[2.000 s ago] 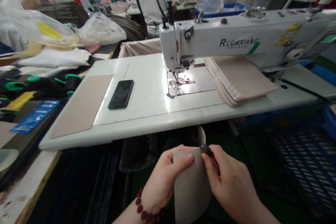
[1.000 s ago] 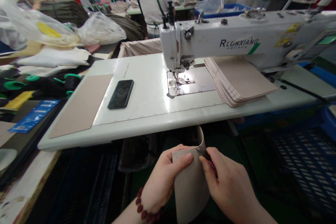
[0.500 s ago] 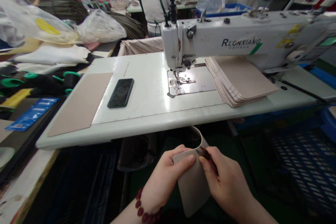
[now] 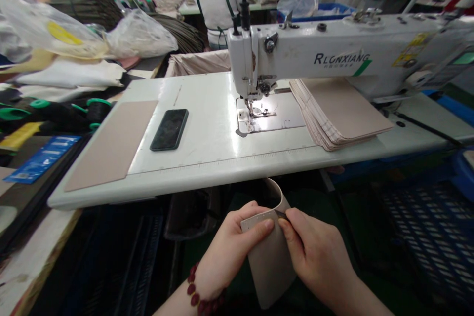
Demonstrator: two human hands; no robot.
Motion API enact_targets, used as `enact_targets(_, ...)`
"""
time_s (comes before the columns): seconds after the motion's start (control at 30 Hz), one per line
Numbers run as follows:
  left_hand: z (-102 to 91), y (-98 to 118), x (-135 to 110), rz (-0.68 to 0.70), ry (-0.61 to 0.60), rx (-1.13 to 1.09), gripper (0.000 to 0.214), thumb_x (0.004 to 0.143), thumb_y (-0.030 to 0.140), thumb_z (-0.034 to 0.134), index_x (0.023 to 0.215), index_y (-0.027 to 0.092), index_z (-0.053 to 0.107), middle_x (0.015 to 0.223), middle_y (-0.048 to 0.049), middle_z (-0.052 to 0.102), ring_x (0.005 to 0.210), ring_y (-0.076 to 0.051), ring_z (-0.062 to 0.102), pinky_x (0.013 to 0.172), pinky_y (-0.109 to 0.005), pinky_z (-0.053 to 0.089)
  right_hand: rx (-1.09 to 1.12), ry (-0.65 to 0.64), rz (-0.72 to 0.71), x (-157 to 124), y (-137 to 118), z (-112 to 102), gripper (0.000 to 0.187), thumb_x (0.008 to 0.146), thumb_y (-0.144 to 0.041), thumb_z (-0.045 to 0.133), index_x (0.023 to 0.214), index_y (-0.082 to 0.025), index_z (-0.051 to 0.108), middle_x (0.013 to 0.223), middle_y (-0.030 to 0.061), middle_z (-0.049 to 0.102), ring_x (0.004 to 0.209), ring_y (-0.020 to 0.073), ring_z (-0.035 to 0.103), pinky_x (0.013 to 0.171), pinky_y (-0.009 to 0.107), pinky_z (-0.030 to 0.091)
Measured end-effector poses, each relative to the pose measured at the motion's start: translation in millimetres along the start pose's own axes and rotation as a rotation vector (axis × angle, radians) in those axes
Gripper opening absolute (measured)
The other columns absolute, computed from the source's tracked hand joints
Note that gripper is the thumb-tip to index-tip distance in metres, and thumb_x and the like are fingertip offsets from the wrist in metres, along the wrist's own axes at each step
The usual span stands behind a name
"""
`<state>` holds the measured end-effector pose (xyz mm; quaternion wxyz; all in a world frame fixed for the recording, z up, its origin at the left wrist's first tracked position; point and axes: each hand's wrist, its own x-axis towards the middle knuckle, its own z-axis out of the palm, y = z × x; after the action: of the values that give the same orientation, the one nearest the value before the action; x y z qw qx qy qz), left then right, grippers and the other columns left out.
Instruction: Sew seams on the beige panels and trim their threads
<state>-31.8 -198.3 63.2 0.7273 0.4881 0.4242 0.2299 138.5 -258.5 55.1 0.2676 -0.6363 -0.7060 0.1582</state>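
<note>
Below the table's front edge, my left hand (image 4: 237,242) pinches a beige panel (image 4: 272,266) by its upper edge, thumb on the near face. The leather-like panel bends over into a loop, its lower part hanging down. My right hand (image 4: 314,247) is closed around a pair of dark thread snips (image 4: 281,215), mostly hidden by the fingers. Their pointed tip is at the panel's upper edge, close to my left thumb. A few small marks run along that edge.
A white sewing machine (image 4: 303,54) stands on the pale table (image 4: 207,148). A stack of beige panels (image 4: 344,108) lies under its arm. To the left are a phone (image 4: 169,129) and a flat beige panel (image 4: 114,143). Thread cones (image 4: 98,113) lie farther left; a person (image 4: 215,5) is behind.
The snips' tip has moved in against the panel's upper edge, and more of the tool is now covered by my right hand. Both hands and the panel have shifted slightly left.
</note>
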Motion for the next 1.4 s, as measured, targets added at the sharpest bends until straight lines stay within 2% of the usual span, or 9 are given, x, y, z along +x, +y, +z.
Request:
enact_targets(0.2, -4.4, 1.9, 0.1, -0.038, -0.012, -0.096, 0.028, 0.085, 0.035, 0.066, 0.107, 0.020, 0.073, 0.094, -0.0042, 0.055, 0.085, -0.018, 0.054, 0.073, -0.026, 0.041, 0.089, -0.061, 0.079, 1.6, 0.6, -6.2, 0.021, 0.098, -0.029, 0.039, 0.081, -0.021, 0.050, 0.068, -0.0028, 0.055, 0.061, 0.0134, 0.055, 0.056, 0.027, 0.029)
enact_targets(0.33, -5.0, 0.2, 0.1, -0.053, -0.014, -0.162, 0.030, 0.086, 0.033, 0.066, 0.114, 0.023, 0.071, 0.104, -0.0051, 0.056, 0.095, -0.022, 0.056, 0.081, -0.028, 0.043, 0.038, -0.059, 0.071, 2.8, 0.9, -7.1, 0.021, 0.098, -0.029, 0.039, 0.081, -0.021, 0.050, 0.071, -0.0020, 0.056, 0.063, 0.0143, 0.055, 0.057, 0.028, 0.029)
enact_targets(0.53, -3.3, -1.1, 0.9, -0.095, -0.041, -0.281, 0.032, 0.087, 0.030, 0.064, 0.118, 0.023, 0.069, 0.106, -0.0061, 0.057, 0.093, -0.021, 0.058, 0.079, -0.028, 0.044, 0.031, -0.060, 0.055, 2.0, 1.1, -6.8, 0.020, 0.097, -0.029, 0.040, 0.082, -0.021, 0.050, 0.071, -0.0019, 0.057, 0.063, 0.0145, 0.056, 0.057, 0.028, 0.030)
enact_targets(0.8, -1.1, 0.4, 1.1, -0.114, -0.058, -0.347, 0.030, 0.088, 0.026, 0.064, 0.116, 0.020, 0.069, 0.100, -0.0059, 0.060, 0.088, -0.018, 0.059, 0.077, -0.026, 0.044, 0.040, -0.036, 0.079, -0.4, -0.5, -3.4, 0.021, 0.098, -0.029, 0.040, 0.081, -0.022, 0.050, 0.071, -0.0018, 0.057, 0.062, 0.0147, 0.056, 0.056, 0.028, 0.029)
enact_targets(0.93, -1.2, 1.2, 0.4, -0.135, -0.072, -0.371, 0.029, 0.087, 0.025, 0.065, 0.115, 0.019, 0.070, 0.099, -0.0060, 0.061, 0.086, -0.017, 0.059, 0.075, -0.025, 0.044, 0.138, -0.027, 0.130, -3.4, -1.0, 1.9, 0.018, 0.098, -0.030, 0.040, 0.086, -0.022, 0.051, 0.069, -0.0026, 0.056, 0.061, 0.0143, 0.055, 0.056, 0.028, 0.030)
enact_targets(1.0, -1.9, 1.4, 0.2, -0.140, -0.069, -0.369, 0.029, 0.088, 0.025, 0.064, 0.115, 0.018, 0.069, 0.100, -0.0063, 0.062, 0.085, -0.017, 0.059, 0.075, -0.025, 0.044, 0.160, -0.047, 0.107, -3.3, 0.7, 2.2, 0.018, 0.098, -0.029, 0.039, 0.088, -0.021, 0.051, 0.071, -0.0021, 0.056, 0.063, 0.0145, 0.056, 0.057, 0.028, 0.031)
enact_targets(1.13, -3.4, 1.9, 0.5, -0.129, -0.064, -0.311, 0.026, 0.088, 0.026, 0.064, 0.112, 0.018, 0.070, 0.103, -0.0068, 0.062, 0.088, -0.018, 0.058, 0.076, -0.025, 0.044, 0.070, -0.049, -0.005, 0.9, 5.8, -1.8, 0.017, 0.098, -0.028, 0.039, 0.089, -0.020, 0.052, 0.076, 0.0000, 0.058, 0.067, 0.0162, 0.056, 0.060, 0.029, 0.031)
enact_targets(1.3, -6.3, 4.8, 1.8, -0.094, -0.084, -0.208, 0.020, 0.086, 0.027, 0.065, 0.103, 0.019, 0.074, 0.101, -0.0038, 0.060, 0.084, -0.015, 0.057, 0.073, -0.023, 0.043, 0.095, -0.112, 0.007, 4.3, 6.5, -3.7, 0.018, 0.098, -0.027, 0.038, 0.086, -0.021, 0.050, 0.075, -0.0004, 0.057, 0.066, 0.0153, 0.055, 0.059, 0.028, 0.031)
enact_targets(1.4, -8.1, 5.6, 1.7, -0.074, -0.076, -0.189, 0.019, 0.086, 0.026, 0.067, 0.102, 0.021, 0.075, 0.102, -0.0025, 0.058, 0.088, -0.015, 0.057, 0.075, -0.022, 0.043, 0.124, -0.124, 0.023, 4.6, 8.1, -3.1, 0.021, 0.099, -0.028, 0.038, 0.082, -0.021, 0.048, 0.073, -0.0011, 0.056, 0.065, 0.0148, 0.054, 0.059, 0.028, 0.031)
